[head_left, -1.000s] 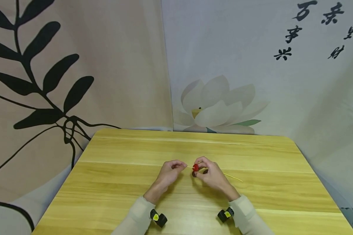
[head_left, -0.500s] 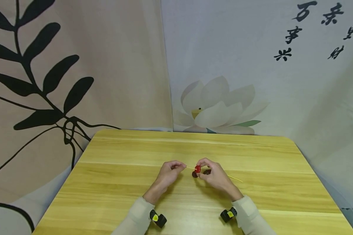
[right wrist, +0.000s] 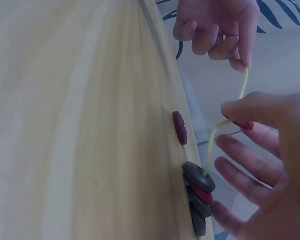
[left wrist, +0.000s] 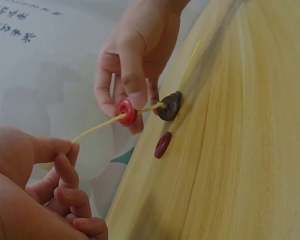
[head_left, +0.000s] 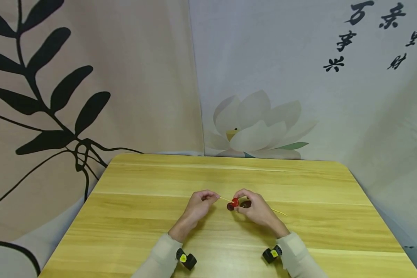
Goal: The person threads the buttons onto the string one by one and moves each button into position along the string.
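Between thumb and fingertips, my left hand (head_left: 199,207) pinches the end of a yellow string (left wrist: 96,131). The string passes through a red button (left wrist: 124,112), which my right hand (head_left: 258,210) holds between thumb and finger. Farther along the string, below the right hand, a dark brown button (left wrist: 169,108) fronts a short stack. In the right wrist view this stack shows several dark buttons and a red one (right wrist: 202,195) among them. A loose maroon button (right wrist: 180,128) lies on the table close to the stack. The string's tail (head_left: 279,212) emerges to the right of the right hand.
The work takes place over a light wooden table (head_left: 153,177). Behind its far edge hangs a cloth backdrop (head_left: 264,58) with a plant, a lotus and writing printed on it. Small black cameras (head_left: 186,259) are strapped at both sleeves.
My right hand has slid a little to the right with the red button, lengthening the stretch of string between it and my left hand. The left hand stays nearly still.
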Motion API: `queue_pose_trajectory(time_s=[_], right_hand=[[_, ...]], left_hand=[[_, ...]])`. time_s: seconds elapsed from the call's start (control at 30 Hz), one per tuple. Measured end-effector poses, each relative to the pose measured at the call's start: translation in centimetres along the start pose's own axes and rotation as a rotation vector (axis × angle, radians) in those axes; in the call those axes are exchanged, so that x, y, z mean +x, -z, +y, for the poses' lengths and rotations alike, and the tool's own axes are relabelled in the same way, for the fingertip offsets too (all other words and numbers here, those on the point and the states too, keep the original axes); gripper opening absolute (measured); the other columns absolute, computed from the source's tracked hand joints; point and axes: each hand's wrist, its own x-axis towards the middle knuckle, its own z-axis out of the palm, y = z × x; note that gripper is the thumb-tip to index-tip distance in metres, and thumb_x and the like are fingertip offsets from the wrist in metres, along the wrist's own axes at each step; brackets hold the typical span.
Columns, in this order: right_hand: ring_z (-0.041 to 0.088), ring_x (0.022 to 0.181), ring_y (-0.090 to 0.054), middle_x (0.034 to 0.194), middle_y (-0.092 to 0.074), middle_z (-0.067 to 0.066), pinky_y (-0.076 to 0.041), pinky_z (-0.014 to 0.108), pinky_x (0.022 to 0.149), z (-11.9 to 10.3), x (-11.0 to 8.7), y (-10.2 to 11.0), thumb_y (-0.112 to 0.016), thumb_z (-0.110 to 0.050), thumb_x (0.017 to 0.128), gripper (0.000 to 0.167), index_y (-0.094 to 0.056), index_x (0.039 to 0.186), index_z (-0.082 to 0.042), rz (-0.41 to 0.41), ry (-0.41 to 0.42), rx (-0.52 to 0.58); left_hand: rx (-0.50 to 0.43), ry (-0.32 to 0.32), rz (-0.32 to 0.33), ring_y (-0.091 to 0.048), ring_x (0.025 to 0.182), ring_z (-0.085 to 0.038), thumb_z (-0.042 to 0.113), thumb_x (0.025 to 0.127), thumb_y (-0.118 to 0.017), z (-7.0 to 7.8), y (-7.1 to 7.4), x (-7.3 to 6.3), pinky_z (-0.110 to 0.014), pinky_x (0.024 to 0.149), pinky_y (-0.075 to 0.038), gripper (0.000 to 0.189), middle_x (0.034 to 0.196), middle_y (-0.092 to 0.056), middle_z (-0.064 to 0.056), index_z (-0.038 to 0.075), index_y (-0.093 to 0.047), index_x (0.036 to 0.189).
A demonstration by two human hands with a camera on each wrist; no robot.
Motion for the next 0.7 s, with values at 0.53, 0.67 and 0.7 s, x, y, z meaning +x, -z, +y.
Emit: queue_pose_trajectory(time_s=[0.53, 0.67, 0.7], right_hand=[[0.02, 0.097, -0.065, 0.102, -0.068, 0.002, -0.052, 0.036, 0.086, 0.9, -0.5, 0.8, -0.073, -0.007, 0.088, 0.024, -0.064, 0.109, -0.014, -0.074, -0.022, -0.007], [0.018, 0.091, -0.063, 0.101, -0.066, 0.0, -0.053, 0.03, 0.08, 1.3, -0.5, 0.9, -0.073, -0.005, 0.088, 0.023, -0.065, 0.108, -0.014, -0.085, -0.002, -0.012], [0.019, 0.089, -0.062, 0.101, -0.066, 0.0, -0.053, 0.03, 0.079, 1.3, -0.5, 1.0, -0.073, -0.005, 0.088, 0.023, -0.066, 0.108, -0.014, -0.087, 0.006, -0.015]], left_hand=[[-0.005, 0.007, -0.018, -0.052, 0.086, -0.024, 0.028, 0.096, -0.065, -0.2, 0.2, -0.3, -0.028, 0.07, -0.041, 0.03, 0.099, -0.062, -0.015, 0.0, -0.07, 0.106], [-0.011, 0.004, -0.017, -0.052, 0.086, -0.024, 0.029, 0.096, -0.065, -0.1, 0.2, -0.4, -0.029, 0.07, -0.04, 0.03, 0.099, -0.062, -0.014, 0.0, -0.07, 0.107], [-0.01, 0.003, -0.016, -0.052, 0.086, -0.023, 0.029, 0.096, -0.065, -0.1, 0.2, -0.4, -0.029, 0.07, -0.04, 0.03, 0.099, -0.062, -0.014, 0.0, -0.07, 0.107]])
